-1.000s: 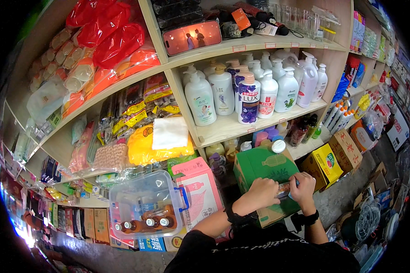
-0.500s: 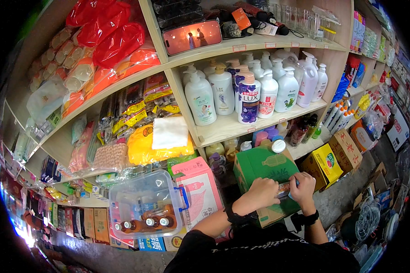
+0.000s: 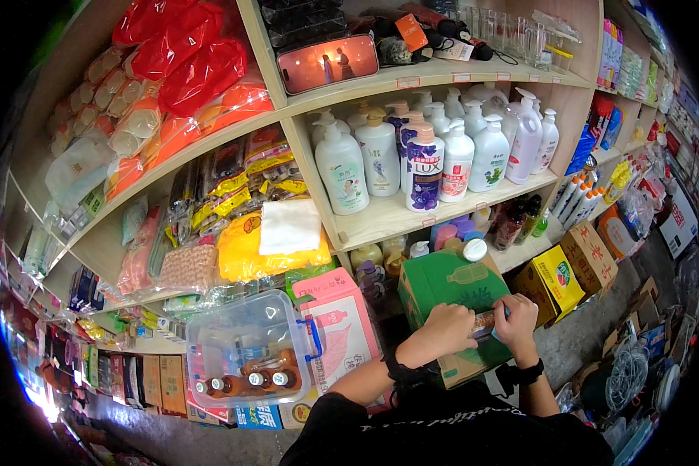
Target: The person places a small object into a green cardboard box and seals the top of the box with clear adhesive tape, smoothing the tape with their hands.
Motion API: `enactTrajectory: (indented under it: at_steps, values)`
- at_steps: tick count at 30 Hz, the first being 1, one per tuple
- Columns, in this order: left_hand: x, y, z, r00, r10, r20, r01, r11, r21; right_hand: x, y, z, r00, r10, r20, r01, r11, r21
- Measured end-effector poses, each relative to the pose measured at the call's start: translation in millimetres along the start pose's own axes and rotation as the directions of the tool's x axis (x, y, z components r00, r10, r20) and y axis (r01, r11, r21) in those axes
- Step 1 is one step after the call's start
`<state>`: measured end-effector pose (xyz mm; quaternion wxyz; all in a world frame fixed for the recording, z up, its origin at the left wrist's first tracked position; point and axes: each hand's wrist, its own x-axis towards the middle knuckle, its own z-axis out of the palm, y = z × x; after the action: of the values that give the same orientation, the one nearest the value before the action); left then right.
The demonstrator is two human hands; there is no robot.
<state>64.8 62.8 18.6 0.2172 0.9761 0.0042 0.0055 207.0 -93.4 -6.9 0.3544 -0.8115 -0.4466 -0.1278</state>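
Over the green cardboard box (image 3: pixel 435 291), my two hands meet around a small brown bottle (image 3: pixel 483 321) with a label, held roughly sideways. My left hand (image 3: pixel 445 330) is closed on its left end, and my right hand (image 3: pixel 519 320) grips the right end. A bit of light blue shows by the right fingers; what it is I cannot make out. Most of the bottle is hidden by my fingers. To the left, a clear plastic bin (image 3: pixel 245 326) with a blue handle contains several brown bottles (image 3: pixel 266 378) lying down. A white-capped bottle (image 3: pixel 474 249) stands behind the green box.
Ahead, the shelf (image 3: pixel 357 225) bears several pump bottles (image 3: pixel 423 167). A phone (image 3: pixel 328 64) leans on the shelf above, its screen lit. A pink and white carton (image 3: pixel 342 330) stands between bin and green box. Yellow boxes (image 3: pixel 550 283) sit to the right.
Both hands keep their grip on the bottle over the green box, with hardly any shift. The picture on the phone's screen differs slightly.
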Motion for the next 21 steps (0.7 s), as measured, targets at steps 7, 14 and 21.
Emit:
enactTrajectory:
  at_steps: [7, 14, 21]
  values:
    - [-0.2, -0.1, -0.4, 1.0, -0.004, 0.008, 0.004, 1.0, -0.002, 0.2, -0.4, -0.2, 1.0, 0.0, 0.004, 0.0, 1.0, -0.006]
    - [-0.3, 0.3, -1.3, 1.0, 0.001, 0.009, -0.001, 1.0, 0.004, -0.3, -0.4, -0.2, 1.0, 0.009, 0.005, -0.009, 1.0, -0.006]
    - [-0.5, 0.4, -1.4, 1.0, -0.003, 0.006, 0.003, 1.0, -0.004, -0.6, 1.6, 1.6, 1.0, 0.001, 0.0, -0.001, 1.0, -0.007]
